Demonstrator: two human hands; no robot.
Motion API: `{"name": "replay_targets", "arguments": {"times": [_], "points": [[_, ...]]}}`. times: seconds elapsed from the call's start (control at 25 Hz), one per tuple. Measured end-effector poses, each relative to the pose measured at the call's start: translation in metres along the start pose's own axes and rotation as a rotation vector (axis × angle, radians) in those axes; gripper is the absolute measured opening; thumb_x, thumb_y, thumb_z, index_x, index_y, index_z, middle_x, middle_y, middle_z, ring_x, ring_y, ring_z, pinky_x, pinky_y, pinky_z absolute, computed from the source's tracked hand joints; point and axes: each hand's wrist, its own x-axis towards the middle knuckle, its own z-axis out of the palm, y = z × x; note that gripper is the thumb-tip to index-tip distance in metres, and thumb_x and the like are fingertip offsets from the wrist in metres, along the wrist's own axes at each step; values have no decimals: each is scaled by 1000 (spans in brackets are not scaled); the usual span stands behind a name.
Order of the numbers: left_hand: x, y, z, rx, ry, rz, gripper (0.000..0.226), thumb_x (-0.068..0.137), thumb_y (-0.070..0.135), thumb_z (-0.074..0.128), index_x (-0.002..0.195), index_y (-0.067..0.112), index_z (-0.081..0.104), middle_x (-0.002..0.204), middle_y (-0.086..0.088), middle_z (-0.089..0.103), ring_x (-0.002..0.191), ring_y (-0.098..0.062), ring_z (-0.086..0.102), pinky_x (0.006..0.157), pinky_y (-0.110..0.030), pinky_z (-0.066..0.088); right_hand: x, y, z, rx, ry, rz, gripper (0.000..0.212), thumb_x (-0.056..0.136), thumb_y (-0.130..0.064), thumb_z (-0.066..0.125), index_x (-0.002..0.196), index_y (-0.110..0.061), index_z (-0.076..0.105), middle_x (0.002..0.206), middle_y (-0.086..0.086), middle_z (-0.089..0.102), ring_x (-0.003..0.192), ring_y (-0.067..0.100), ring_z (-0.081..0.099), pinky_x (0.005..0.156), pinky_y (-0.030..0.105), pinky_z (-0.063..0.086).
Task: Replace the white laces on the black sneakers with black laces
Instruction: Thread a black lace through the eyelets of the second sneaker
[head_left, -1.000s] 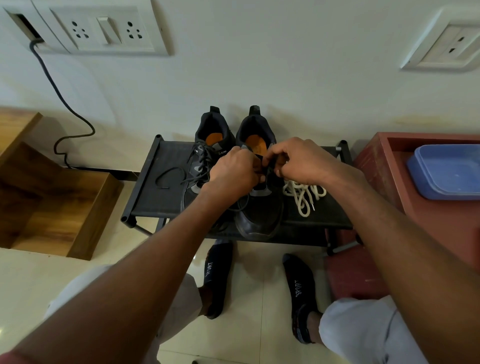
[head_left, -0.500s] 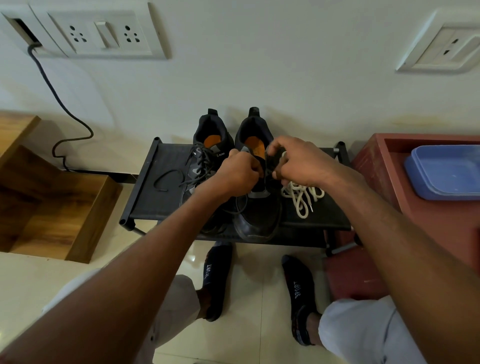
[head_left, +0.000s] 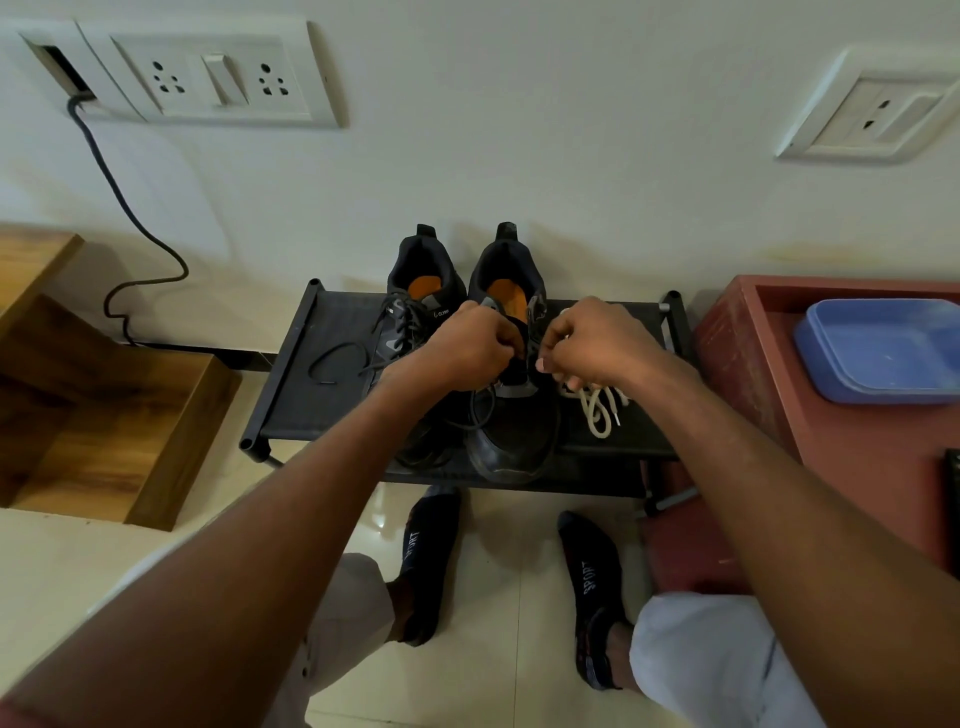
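The low black rack (head_left: 311, 374) against the wall carries both black sneakers, heels to the wall. The red crate (head_left: 748, 364), cut off at the right, holds a blue tub (head_left: 883, 353). On the right sneaker (head_left: 511, 431), left hand (head_left: 462, 348) and right hand (head_left: 597, 343) curl over the tongue; what they pinch is hidden. The left sneaker (head_left: 415, 291) wears black laces (head_left: 400, 322). White laces (head_left: 597, 405) lie heaped beside.
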Motion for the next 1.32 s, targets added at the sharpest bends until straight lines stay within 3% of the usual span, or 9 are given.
{"name": "replay_targets", "arguments": {"times": [0.16, 0.48, 0.56, 0.64, 0.76, 0.96, 1.16, 1.24, 1.32], "points": [[-1, 6, -7, 59, 147, 45, 28, 90, 33, 79, 115, 23, 72, 116, -6, 51, 109, -26, 51, 97, -40, 47, -5, -7, -20, 76, 243, -71, 4, 85, -21, 78, 83, -19, 81, 76, -3, 76, 75, 20, 76, 75, 38, 65], [-17, 30, -20, -28, 51, 194, 26, 89, 33, 81, 113, 24, 77, 95, 16, 43, 101, -14, 47, 97, -36, 46, -24, -22, -67, 1575, 275, -319, 5, 105, -18, 53, 100, -16, 53, 89, 5, 71, 87, 23, 74, 83, 42, 59], [-15, 33, -16, 11, 69, 183, 25, 93, 30, 77, 117, 26, 76, 96, 15, 39, 103, -16, 46, 99, -37, 46, -22, -13, -63, 1211, 314, -207, 9, 105, -22, 57, 108, -14, 54, 90, 4, 66, 73, 14, 65, 75, 34, 58], [-9, 31, -15, 95, 105, 131, 27, 98, 23, 67, 124, 30, 70, 104, 5, 42, 110, -24, 47, 100, -42, 45, -17, 1, -50, 368, 300, -143, 22, 101, -29, 67, 117, -16, 59, 104, -1, 63, 79, 11, 62, 75, 30, 52], [-4, 26, -19, 160, 172, 14, 30, 98, 15, 60, 127, 21, 57, 123, -8, 47, 117, -34, 50, 98, -51, 48, -5, 8, -16, -189, -15, -137, 25, 91, -35, 80, 104, -15, 70, 102, 0, 70, 88, 19, 66, 79, 34, 52], [-12, 20, -20, 49, 101, -46, 26, 102, 24, 63, 123, 20, 49, 90, 1, 58, 79, -22, 60, 61, -34, 45, 3, 1, -17, -30, 154, -97, 13, 92, -29, 79, 95, -16, 78, 94, -3, 75, 82, 12, 70, 82, 35, 60], [-17, 8, -24, 85, -114, 80, 30, 105, 19, 59, 131, 32, 65, 95, 4, 55, 87, -20, 59, 80, -36, 47, -19, -11, -77, 1509, 168, -341, 11, 103, -28, 57, 96, -19, 58, 92, 2, 72, 88, 20, 71, 85, 40, 53], [-17, 7, -23, 93, -144, 88, 32, 106, 17, 57, 133, 32, 63, 90, 7, 52, 85, -19, 57, 79, -34, 44, -16, -3, -67, 1160, 160, -175, 20, 106, -32, 59, 103, -12, 57, 83, 1, 63, 66, 16, 61, 71, 34, 55], [-15, 8, -23, 104, -140, 97, 32, 105, 17, 57, 132, 33, 63, 91, 7, 54, 89, -21, 60, 83, -37, 49, -6, 7, -43, 293, 134, -73, 34, 99, -40, 70, 110, -10, 61, 93, 0, 64, 74, 16, 62, 70, 35, 56]]}}
